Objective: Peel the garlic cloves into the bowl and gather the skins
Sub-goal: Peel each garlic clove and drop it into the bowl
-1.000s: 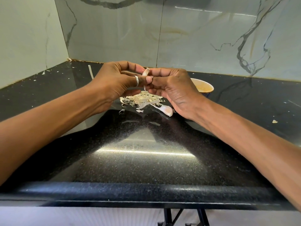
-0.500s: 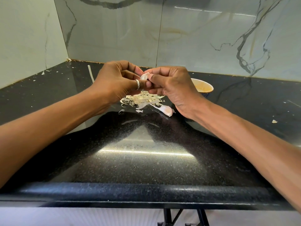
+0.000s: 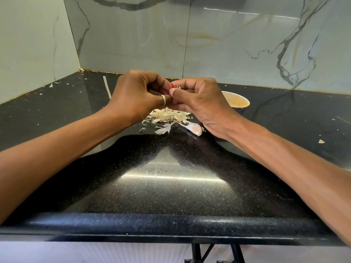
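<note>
Your left hand point(image 3: 140, 95) and right hand point(image 3: 199, 100) pinch the small pale garlic clove point(image 3: 178, 87). It sits nearly hidden between both grips, above the papery skins point(image 3: 167, 117).

the clove point(image 3: 178, 87) is nearly all hidden in the pinching fingers of the left hand point(image 3: 138, 95) and right hand point(image 3: 199, 103); only a pale tip shows. the right hand covers the left side of the bowl point(image 3: 232, 95), and its contents are too blurred to tell. the hands hide the far part of the skins point(image 3: 167, 117). both forearms point(image 3: 57, 154) run off the side edges. the stand point(image 3: 195, 253) is cut off at the bottom.
</note>
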A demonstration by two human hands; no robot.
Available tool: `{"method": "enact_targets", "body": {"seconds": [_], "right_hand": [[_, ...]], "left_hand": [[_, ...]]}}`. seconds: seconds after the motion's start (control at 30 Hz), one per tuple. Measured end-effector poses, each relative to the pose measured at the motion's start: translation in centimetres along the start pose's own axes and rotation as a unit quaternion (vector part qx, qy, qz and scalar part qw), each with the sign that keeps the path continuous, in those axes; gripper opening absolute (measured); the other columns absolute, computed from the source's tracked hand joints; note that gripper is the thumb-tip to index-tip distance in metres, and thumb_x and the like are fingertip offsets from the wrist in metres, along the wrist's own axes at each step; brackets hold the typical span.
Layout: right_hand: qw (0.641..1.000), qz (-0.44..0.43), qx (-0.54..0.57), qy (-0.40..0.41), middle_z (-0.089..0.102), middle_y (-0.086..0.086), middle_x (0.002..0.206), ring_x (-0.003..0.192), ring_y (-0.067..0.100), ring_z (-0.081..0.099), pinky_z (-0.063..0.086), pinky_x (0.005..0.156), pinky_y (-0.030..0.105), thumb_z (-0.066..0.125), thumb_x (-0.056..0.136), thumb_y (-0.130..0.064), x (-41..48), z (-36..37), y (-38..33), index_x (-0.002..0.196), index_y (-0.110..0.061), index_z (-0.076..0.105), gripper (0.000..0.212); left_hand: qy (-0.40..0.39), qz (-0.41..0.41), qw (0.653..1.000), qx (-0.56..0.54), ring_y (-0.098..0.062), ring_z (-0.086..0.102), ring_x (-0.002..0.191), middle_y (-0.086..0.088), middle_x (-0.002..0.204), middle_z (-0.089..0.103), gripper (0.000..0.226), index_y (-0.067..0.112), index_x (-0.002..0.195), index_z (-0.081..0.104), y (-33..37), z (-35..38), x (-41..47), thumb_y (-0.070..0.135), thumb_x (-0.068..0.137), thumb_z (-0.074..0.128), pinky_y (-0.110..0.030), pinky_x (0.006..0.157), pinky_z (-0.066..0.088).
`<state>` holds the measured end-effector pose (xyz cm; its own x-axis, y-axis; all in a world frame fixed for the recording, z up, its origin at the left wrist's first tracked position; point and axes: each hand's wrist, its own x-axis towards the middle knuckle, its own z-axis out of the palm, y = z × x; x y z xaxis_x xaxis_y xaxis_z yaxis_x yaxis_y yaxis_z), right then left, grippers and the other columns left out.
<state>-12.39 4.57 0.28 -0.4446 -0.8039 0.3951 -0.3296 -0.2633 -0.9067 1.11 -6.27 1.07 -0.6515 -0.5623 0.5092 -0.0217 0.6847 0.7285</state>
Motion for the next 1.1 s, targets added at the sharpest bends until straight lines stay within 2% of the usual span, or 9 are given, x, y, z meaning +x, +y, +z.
{"method": "enact_targets", "body": {"seconds": [0.1,0.2,0.3,0.43,0.53,0.7,0.93,1.03,1.1], "right_hand": [[1.000,-0.004,-0.011,-0.026,0.075,0.022,0.106,0.103,0.033,0.074,0.059,0.094,0.047,0.063,0.095,0.006,0.16,-0.40,0.07,0.119,0.003,0.068,0.025],[0.997,-0.008,-0.055,-0.046,0.076,0.017,0.111,0.107,0.031,0.073,0.056,0.101,0.047,0.064,0.095,0.005,0.27,-0.62,0.15,0.132,0.000,0.063,0.037],[0.992,-0.002,-0.118,-0.041,0.074,0.010,0.119,0.111,0.016,0.071,0.055,0.104,0.039,0.070,0.092,0.001,0.11,-0.69,-0.01,0.147,-0.003,0.048,0.059],[0.974,-0.007,-0.219,-0.053,0.072,0.000,0.123,0.121,0.007,0.065,0.044,0.115,0.044,0.076,0.091,-0.012,0.30,-0.63,0.34,0.157,-0.009,0.030,0.080],[0.960,-0.023,-0.273,-0.057,0.072,-0.003,0.122,0.129,0.008,0.059,0.037,0.119,0.045,0.073,0.094,-0.021,0.49,-0.69,0.39,0.160,-0.009,0.022,0.084],[0.950,-0.038,-0.305,-0.062,0.070,-0.007,0.124,0.135,0.009,0.054,0.037,0.118,0.041,0.069,0.099,-0.026,0.42,-0.76,-0.03,0.161,-0.006,0.014,0.085],[0.950,-0.034,-0.298,-0.083,0.070,-0.007,0.126,0.133,0.008,0.055,0.037,0.119,0.040,0.065,0.101,-0.020,0.50,-0.84,0.02,0.161,-0.004,0.005,0.086],[0.955,-0.039,-0.284,-0.078,0.071,-0.008,0.125,0.132,0.009,0.057,0.039,0.117,0.042,0.067,0.100,-0.019,0.59,-0.71,0.31,0.161,-0.007,0.010,0.085],[0.961,-0.047,-0.267,-0.058,0.074,-0.006,0.121,0.121,0.010,0.065,0.046,0.112,0.042,0.071,0.097,-0.016,0.61,-0.59,0.37,0.158,-0.009,0.026,0.077]], "left_hand": [[-0.017,-0.036,0.997,-0.060,-0.019,0.076,0.086,-0.004,0.092,0.078,0.021,0.014,0.101,0.075,-0.04,-0.24,0.26,0.004,0.083,0.081,-0.033,0.082,0.063],[-0.018,-0.062,0.991,-0.118,-0.021,0.076,0.085,-0.009,0.092,0.078,0.012,0.012,0.099,0.075,0.31,-0.41,0.29,0.009,0.088,0.077,-0.029,0.079,0.062],[-0.035,-0.065,0.987,-0.141,-0.024,0.075,0.086,-0.013,0.090,0.077,0.011,0.009,0.098,0.076,0.65,-0.40,0.21,0.016,0.090,0.076,-0.031,0.079,0.063],[-0.058,-0.055,0.991,-0.103,-0.028,0.074,0.092,-0.015,0.092,0.077,0.016,0.009,0.097,0.077,0.59,-0.30,0.13,0.023,0.088,0.078,-0.031,0.080,0.063],[-0.065,-0.055,0.991,-0.103,-0.026,0.075,0.093,-0.014,0.092,0.077,0.016,0.008,0.097,0.077,0.49,-0.36,0.12,0.022,0.089,0.077,-0.025,0.075,0.062],[-0.074,-0.056,0.989,-0.112,-0.021,0.075,0.092,-0.011,0.091,0.077,0.015,0.008,0.100,0.076,0.54,-0.44,0.10,0.020,0.092,0.074,-0.022,0.071,0.060],[-0.070,-0.061,0.990,-0.109,-0.016,0.076,0.086,-0.009,0.088,0.078,0.012,0.007,0.099,0.076,0.29,-0.43,0.22,0.017,0.094,0.070,-0.019,0.066,0.058],[-0.062,-0.055,0.993,-0.083,-0.015,0.074,0.081,-0.014,0.090,0.076,0.012,0.007,0.098,0.075,0.18,-0.32,0.33,0.017,0.096,0.069,-0.019,0.065,0.058],[-0.058,-0.055,0.994,-0.080,-0.016,0.072,0.081,-0.018,0.093,0.075,0.012,0.008,0.097,0.074,0.13,-0.32,0.39,0.017,0.098,0.066,-0.019,0.065,0.058]]}}
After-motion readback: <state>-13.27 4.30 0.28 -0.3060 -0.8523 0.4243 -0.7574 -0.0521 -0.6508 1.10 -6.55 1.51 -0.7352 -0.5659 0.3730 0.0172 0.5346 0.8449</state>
